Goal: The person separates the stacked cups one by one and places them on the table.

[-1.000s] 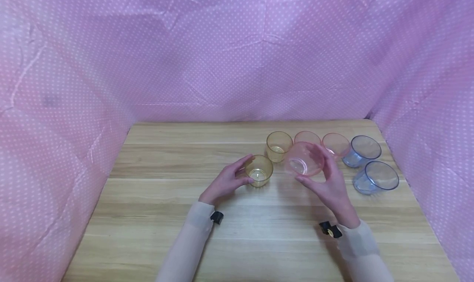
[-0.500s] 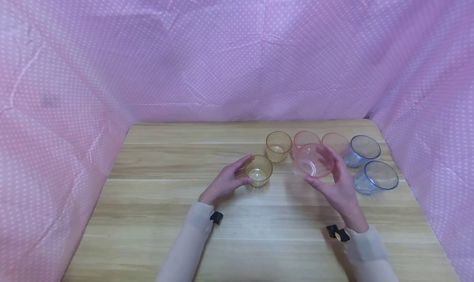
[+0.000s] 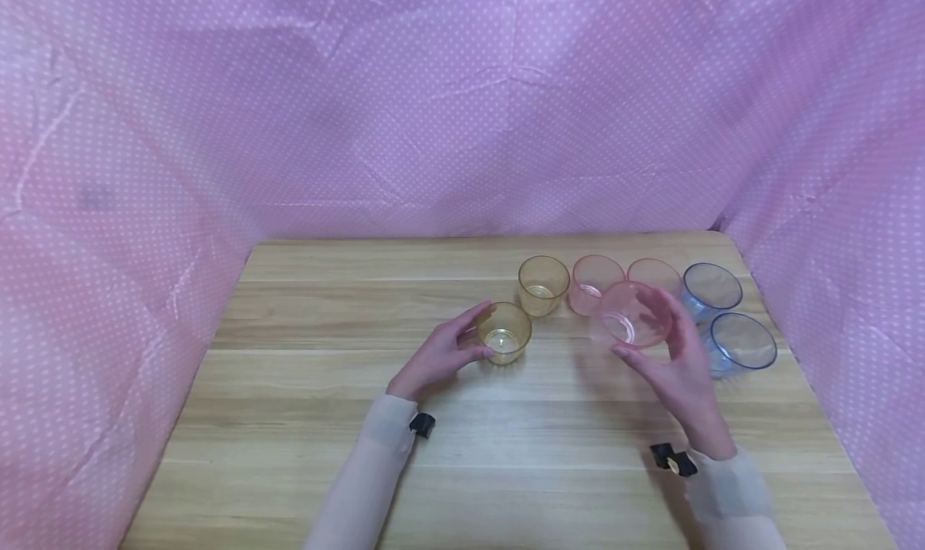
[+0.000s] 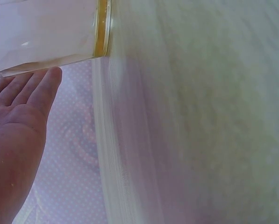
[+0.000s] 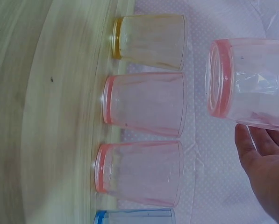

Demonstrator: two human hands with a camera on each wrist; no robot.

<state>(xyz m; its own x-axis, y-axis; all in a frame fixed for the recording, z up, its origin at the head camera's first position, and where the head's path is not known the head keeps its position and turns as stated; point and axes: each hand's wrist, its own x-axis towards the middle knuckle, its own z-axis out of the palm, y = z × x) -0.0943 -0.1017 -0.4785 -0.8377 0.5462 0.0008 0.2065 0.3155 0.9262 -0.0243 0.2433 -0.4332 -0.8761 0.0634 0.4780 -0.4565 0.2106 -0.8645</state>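
My left hand (image 3: pixel 446 352) has its thumb and fingers about the sides of a clear yellow cup (image 3: pixel 505 341), which stands upright near the middle of the table. In the left wrist view the fingers (image 4: pixel 45 91) lie along that cup's wall. A clear pink cup (image 3: pixel 630 317) is in my right hand (image 3: pixel 682 373), gripped by the thumb and fingers. The right wrist view shows this pink cup (image 5: pixel 251 84) raised off the table, its thick base apart from the wood. Part of its far side is hidden by the fingers.
Along the back stand another yellow cup (image 3: pixel 543 287), two more pink cups, one left (image 3: pixel 594 283) and one right (image 3: pixel 653 273), and a blue cup (image 3: pixel 711 287). A second blue cup (image 3: pixel 744 343) stands nearer, beside my right hand. Pink dotted cloth (image 3: pixel 462 132) surrounds the wooden table (image 3: pixel 325 325).
My right hand has moved to the right with the pink cup, now overlapping the blue cups in the head view. The left hand and its yellow cup have stayed in place.
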